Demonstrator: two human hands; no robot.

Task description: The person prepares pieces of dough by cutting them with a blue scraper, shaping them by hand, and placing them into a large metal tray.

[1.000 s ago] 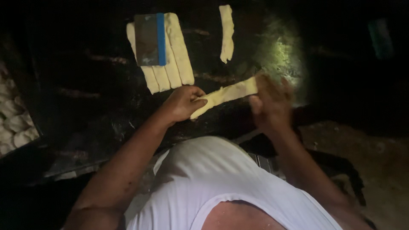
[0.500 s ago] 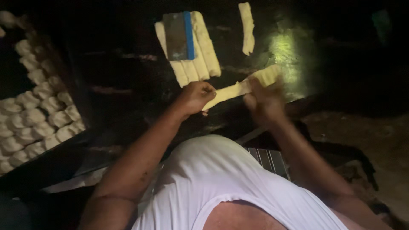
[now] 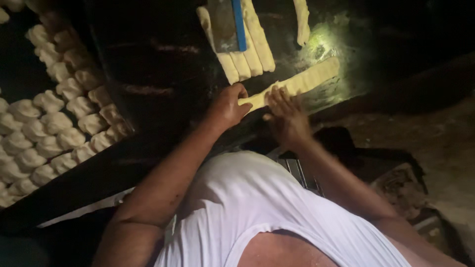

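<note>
Dough strip (image 3: 297,84) lies diagonally on dark bench (image 3: 163,74). Left hand (image 3: 228,106) pinches near end as anchor; right hand (image 3: 286,116) open, fingers flat on strip. Cut strips (image 3: 250,57), scraper (image 3: 228,24) beyond; shaped pieces (image 3: 54,128) left.

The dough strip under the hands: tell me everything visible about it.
The dough strip is long, flat and pale yellow, soft-looking with a slightly lumpy surface. It lies on the dark work surface, running diagonally from lower left to upper right. The left hand pinches its near end; the right hand presses fingertips on it just beside. Its far end lies free in a patch of light, apart from the cut strips.
</note>
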